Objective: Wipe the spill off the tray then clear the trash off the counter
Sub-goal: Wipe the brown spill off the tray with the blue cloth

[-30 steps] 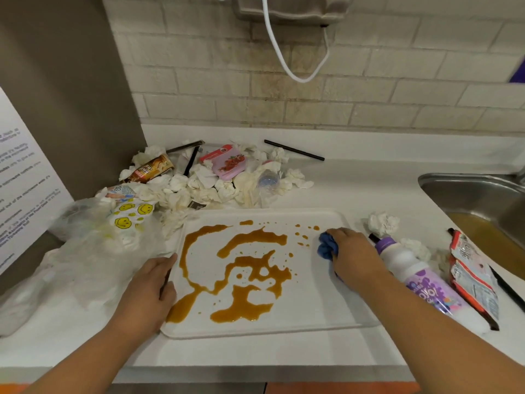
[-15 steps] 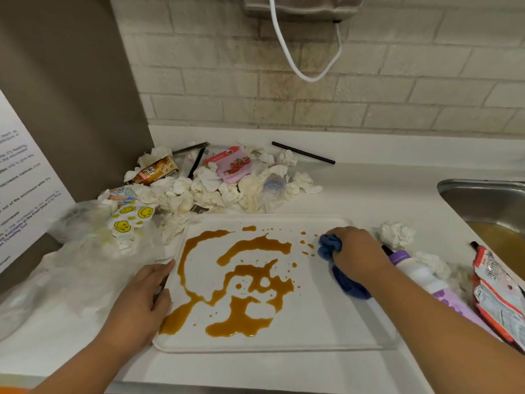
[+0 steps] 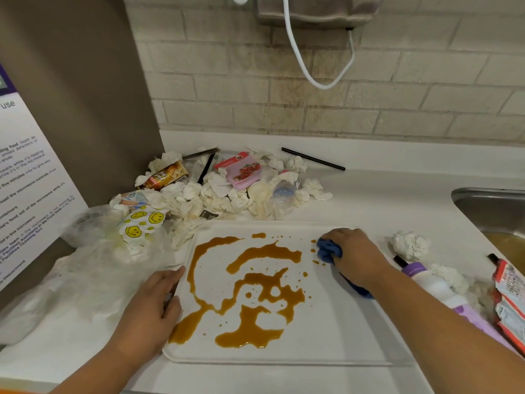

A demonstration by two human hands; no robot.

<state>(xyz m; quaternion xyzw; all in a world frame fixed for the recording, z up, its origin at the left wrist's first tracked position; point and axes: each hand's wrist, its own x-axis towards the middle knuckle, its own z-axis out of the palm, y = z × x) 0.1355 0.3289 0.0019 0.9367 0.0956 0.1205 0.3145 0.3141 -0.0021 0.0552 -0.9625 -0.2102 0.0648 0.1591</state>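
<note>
A white tray [image 3: 335, 331] lies on the counter in front of me, covered in the middle and left by a brown sauce spill [image 3: 264, 285]. My right hand [image 3: 355, 255] grips a blue cloth [image 3: 328, 250] and presses it on the tray's upper right part, beside small brown drops. My left hand [image 3: 147, 311] rests on the tray's left edge, fingers wrapped over the rim. A heap of trash [image 3: 224, 186] sits behind the tray: crumpled tissues, snack wrappers, a pink packet and black straws.
A clear plastic bag [image 3: 93, 251] with a smiley-face wrapper [image 3: 142, 223] lies left of the tray. On the right are a crumpled tissue [image 3: 410, 244], a white and purple bottle [image 3: 434, 282], a red wrapper [image 3: 508, 297] and a steel sink [image 3: 494, 211]. A black straw [image 3: 312, 158] lies by the wall.
My right hand with the blue cloth has slid a little left and up on the tray. My view has moved closer. The left hand stays on the tray's edge.
</note>
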